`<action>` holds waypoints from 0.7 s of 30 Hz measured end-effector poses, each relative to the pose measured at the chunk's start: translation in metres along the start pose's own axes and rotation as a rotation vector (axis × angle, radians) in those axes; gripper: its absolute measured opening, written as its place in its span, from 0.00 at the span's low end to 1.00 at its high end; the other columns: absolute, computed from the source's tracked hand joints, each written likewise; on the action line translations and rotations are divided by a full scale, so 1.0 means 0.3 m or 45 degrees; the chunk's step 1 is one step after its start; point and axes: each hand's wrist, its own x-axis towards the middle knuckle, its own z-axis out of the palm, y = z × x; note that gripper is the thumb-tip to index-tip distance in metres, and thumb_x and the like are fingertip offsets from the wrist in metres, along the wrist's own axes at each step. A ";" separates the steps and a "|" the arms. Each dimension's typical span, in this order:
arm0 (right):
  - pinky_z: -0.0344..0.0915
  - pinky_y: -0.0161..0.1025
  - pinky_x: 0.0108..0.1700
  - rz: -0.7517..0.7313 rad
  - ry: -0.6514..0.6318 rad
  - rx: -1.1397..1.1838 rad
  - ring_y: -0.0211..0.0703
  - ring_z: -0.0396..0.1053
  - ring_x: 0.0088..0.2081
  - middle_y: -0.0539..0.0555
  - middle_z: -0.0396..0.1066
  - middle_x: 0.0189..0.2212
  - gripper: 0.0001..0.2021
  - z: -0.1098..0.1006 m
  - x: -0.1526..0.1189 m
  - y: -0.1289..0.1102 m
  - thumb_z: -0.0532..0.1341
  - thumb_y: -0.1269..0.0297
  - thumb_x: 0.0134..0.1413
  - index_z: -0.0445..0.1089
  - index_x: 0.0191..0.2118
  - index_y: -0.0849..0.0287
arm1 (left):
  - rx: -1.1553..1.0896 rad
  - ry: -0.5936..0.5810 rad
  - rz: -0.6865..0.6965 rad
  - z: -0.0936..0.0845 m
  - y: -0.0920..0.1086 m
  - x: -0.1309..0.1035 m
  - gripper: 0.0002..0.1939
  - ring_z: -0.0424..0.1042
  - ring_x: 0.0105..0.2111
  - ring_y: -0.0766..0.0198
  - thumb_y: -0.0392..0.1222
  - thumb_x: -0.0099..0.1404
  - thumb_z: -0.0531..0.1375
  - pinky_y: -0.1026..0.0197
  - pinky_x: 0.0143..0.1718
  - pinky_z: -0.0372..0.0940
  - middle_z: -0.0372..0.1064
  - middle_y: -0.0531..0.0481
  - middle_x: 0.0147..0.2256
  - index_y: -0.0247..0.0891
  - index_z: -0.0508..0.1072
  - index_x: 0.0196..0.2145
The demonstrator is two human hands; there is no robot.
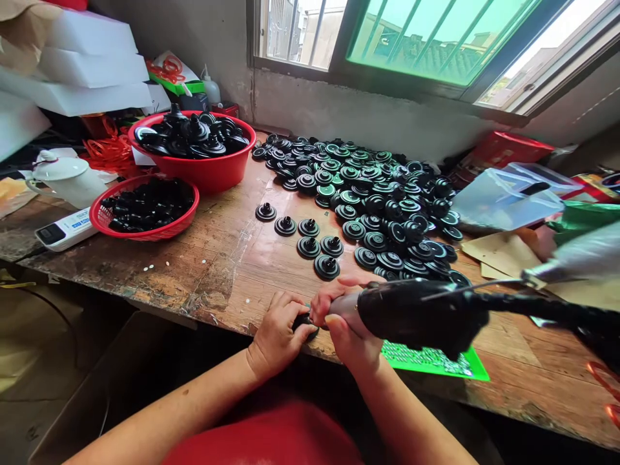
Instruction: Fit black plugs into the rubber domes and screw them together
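Worn wooden table below a window, bearing a pile of black discs.
Left of the pile stands a red basket; on the pile's near side, the left hand grips one black disc, the right hand a power tool.

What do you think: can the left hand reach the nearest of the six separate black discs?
Probably yes: bare tabletop appears to separate the left hand from that disc, though it should first release the black part it holds.

Black disc, partly hidden, at bench edge, grey-nosed black tool beside it
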 end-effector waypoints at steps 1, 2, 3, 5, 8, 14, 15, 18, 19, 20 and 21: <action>0.69 0.44 0.26 0.012 -0.003 0.061 0.42 0.67 0.24 0.47 0.66 0.25 0.20 0.003 0.011 -0.017 0.67 0.50 0.57 0.63 0.50 0.50 | 0.000 -0.019 -0.003 -0.004 0.001 0.003 0.04 0.70 0.42 0.53 0.35 0.64 0.62 0.50 0.45 0.69 0.73 0.44 0.39 0.39 0.74 0.37; 0.68 0.42 0.25 0.017 -0.002 0.145 0.40 0.66 0.23 0.46 0.66 0.25 0.21 0.002 0.023 -0.037 0.67 0.50 0.57 0.63 0.52 0.50 | -0.002 -0.046 -0.011 -0.015 0.004 0.005 0.05 0.70 0.42 0.53 0.35 0.63 0.63 0.50 0.45 0.69 0.73 0.45 0.39 0.39 0.74 0.38; 0.67 0.41 0.24 0.010 0.010 0.234 0.39 0.65 0.22 0.45 0.66 0.25 0.23 -0.005 0.036 -0.059 0.67 0.50 0.57 0.62 0.53 0.50 | -0.004 -0.083 -0.023 -0.037 0.008 0.005 0.05 0.70 0.43 0.54 0.34 0.62 0.64 0.50 0.46 0.69 0.73 0.45 0.39 0.39 0.74 0.38; 0.66 0.40 0.23 -0.054 0.077 0.342 0.39 0.65 0.21 0.45 0.67 0.25 0.24 -0.043 0.058 -0.101 0.67 0.52 0.57 0.62 0.55 0.50 | 0.000 -0.208 -0.058 -0.117 0.019 -0.004 0.05 0.71 0.42 0.55 0.34 0.61 0.65 0.53 0.46 0.69 0.73 0.46 0.38 0.40 0.75 0.37; 0.67 0.41 0.24 -0.137 0.245 0.248 0.41 0.68 0.23 0.47 0.70 0.26 0.23 -0.147 0.078 -0.129 0.69 0.56 0.54 0.65 0.54 0.50 | 0.058 -0.528 -0.129 -0.327 0.029 -0.048 0.05 0.71 0.41 0.58 0.34 0.61 0.64 0.58 0.44 0.68 0.73 0.49 0.38 0.43 0.75 0.35; 0.68 0.41 0.27 -0.166 0.492 -0.095 0.40 0.69 0.22 0.45 0.72 0.24 0.22 -0.351 0.072 -0.031 0.70 0.62 0.52 0.68 0.53 0.55 | 0.438 -0.671 -0.254 -0.664 -0.044 -0.112 0.17 0.74 0.45 0.54 0.42 0.58 0.68 0.57 0.47 0.69 0.75 0.50 0.47 0.51 0.78 0.46; 0.68 0.41 0.28 -0.185 0.522 -0.129 0.40 0.70 0.22 0.45 0.73 0.24 0.22 -0.370 0.071 -0.010 0.70 0.63 0.52 0.68 0.53 0.55 | 0.470 -0.632 -0.224 -0.660 -0.055 -0.096 0.19 0.74 0.46 0.53 0.45 0.59 0.68 0.56 0.48 0.70 0.75 0.49 0.49 0.52 0.77 0.49; 0.68 0.39 0.28 -0.205 0.579 -0.143 0.38 0.69 0.21 0.44 0.73 0.24 0.22 -0.399 0.072 0.037 0.70 0.64 0.52 0.67 0.53 0.55 | 0.504 -0.511 -0.070 -0.547 -0.057 0.006 0.21 0.73 0.51 0.52 0.49 0.65 0.64 0.53 0.52 0.69 0.73 0.47 0.53 0.50 0.73 0.56; 0.68 0.39 0.28 -0.198 0.584 -0.135 0.38 0.69 0.21 0.44 0.73 0.24 0.22 -0.403 0.073 0.047 0.70 0.65 0.52 0.67 0.53 0.55 | 0.500 -0.487 0.004 -0.488 -0.050 0.055 0.22 0.72 0.53 0.52 0.48 0.67 0.62 0.52 0.55 0.68 0.72 0.46 0.54 0.48 0.71 0.57; 0.68 0.39 0.28 -0.192 0.583 -0.130 0.38 0.69 0.22 0.43 0.73 0.24 0.22 -0.404 0.075 0.054 0.70 0.65 0.52 0.67 0.53 0.55 | 0.489 -0.454 0.086 -0.424 -0.041 0.107 0.22 0.71 0.55 0.51 0.46 0.68 0.61 0.50 0.58 0.67 0.72 0.44 0.55 0.45 0.70 0.58; 0.68 0.39 0.29 -0.188 0.578 -0.130 0.38 0.70 0.22 0.43 0.73 0.24 0.22 -0.405 0.076 0.059 0.70 0.65 0.51 0.67 0.52 0.55 | 0.481 -0.430 0.163 -0.358 -0.032 0.160 0.22 0.70 0.57 0.51 0.44 0.68 0.59 0.48 0.60 0.65 0.71 0.42 0.56 0.43 0.69 0.59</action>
